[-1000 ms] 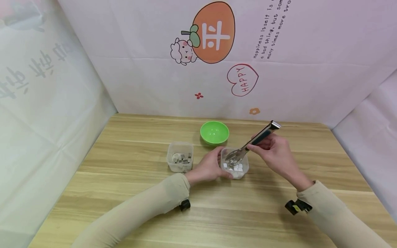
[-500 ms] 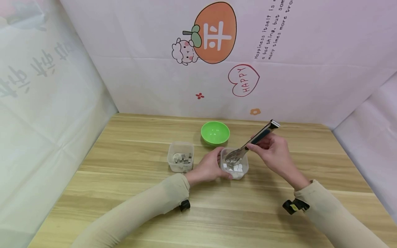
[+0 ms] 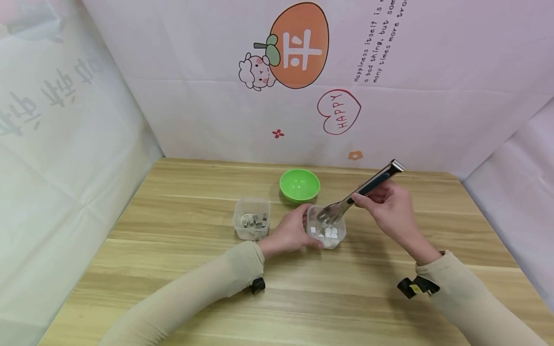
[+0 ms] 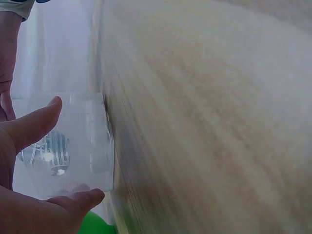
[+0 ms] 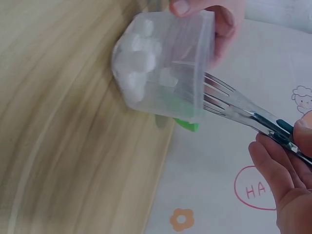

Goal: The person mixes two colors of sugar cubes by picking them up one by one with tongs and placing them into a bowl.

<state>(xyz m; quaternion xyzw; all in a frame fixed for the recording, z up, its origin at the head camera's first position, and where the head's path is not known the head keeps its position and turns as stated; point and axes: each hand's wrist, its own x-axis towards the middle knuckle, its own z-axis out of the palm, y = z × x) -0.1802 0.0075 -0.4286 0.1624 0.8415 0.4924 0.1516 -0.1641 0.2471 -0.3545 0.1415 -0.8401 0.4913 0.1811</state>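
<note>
My left hand (image 3: 289, 231) holds a clear plastic tub (image 3: 332, 244) around its side, thumb at the near side and fingers behind. Inside the tub lie several small white cubes (image 5: 141, 61). Metal tongs (image 3: 375, 182) with dark handle grips are pinched between thumb and fingers of my right hand (image 3: 394, 211). Their slotted, fork-like ends (image 3: 331, 212) reach down through the mouth of the tub, over the cubes. In the right wrist view the tines enter past the rim; whether a cube sits between them I cannot tell.
A second clear tub (image 3: 252, 230) with several small silvery-grey cubes stands left of my left hand. Behind the tubs is a green bowl (image 3: 299, 186). The wooden table (image 3: 195, 288) ends at a printed white cloth backdrop (image 3: 207, 120).
The tongs and my right hand have risen slightly and shifted right, their ends lifting within the tub. My left hand stays around the tub.
</note>
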